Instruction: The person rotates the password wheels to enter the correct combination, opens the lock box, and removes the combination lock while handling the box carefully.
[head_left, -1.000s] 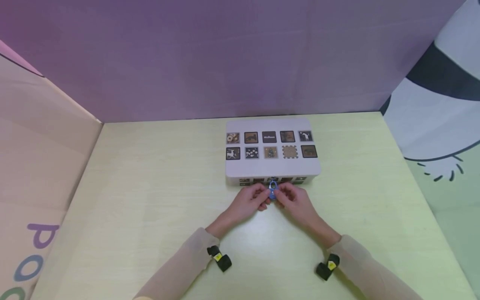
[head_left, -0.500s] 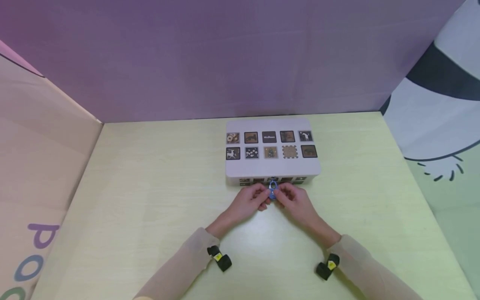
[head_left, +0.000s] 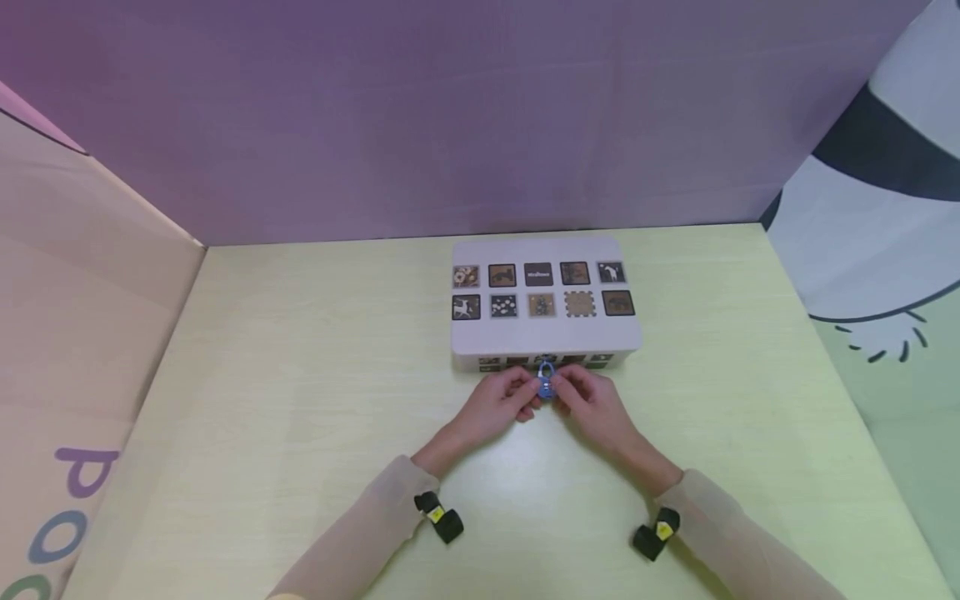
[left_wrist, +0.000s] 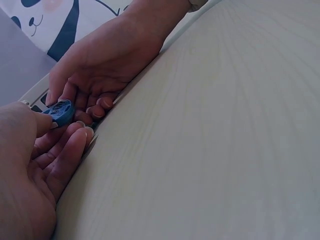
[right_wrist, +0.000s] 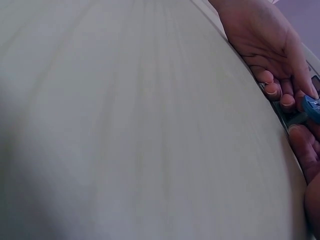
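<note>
A small blue combination padlock (head_left: 546, 387) stands at the front of a white tin box (head_left: 546, 333), its shackle towards the box's front face. My left hand (head_left: 495, 402) pinches the padlock's left side between thumb and fingers. From the other side my right hand (head_left: 594, 407) grips its body, the thumb at the number dials. In the left wrist view the padlock (left_wrist: 61, 113) lies between both hands, dial face up. Only part of the padlock (right_wrist: 312, 107) shows at the right edge of the right wrist view. Whether the shackle passes through a clasp on the box, I cannot tell.
The box's lid carries two rows of small square pictures. It stands on a pale wooden table (head_left: 315, 358), near the purple back wall (head_left: 480, 117). Printed side panels (head_left: 877, 250) border the table, and black wrist cameras (head_left: 656, 533) sit on both sleeves.
My right thumb has shifted slightly to the right on the padlock, and more of the dials shows. The left hand and the box stay in place.
</note>
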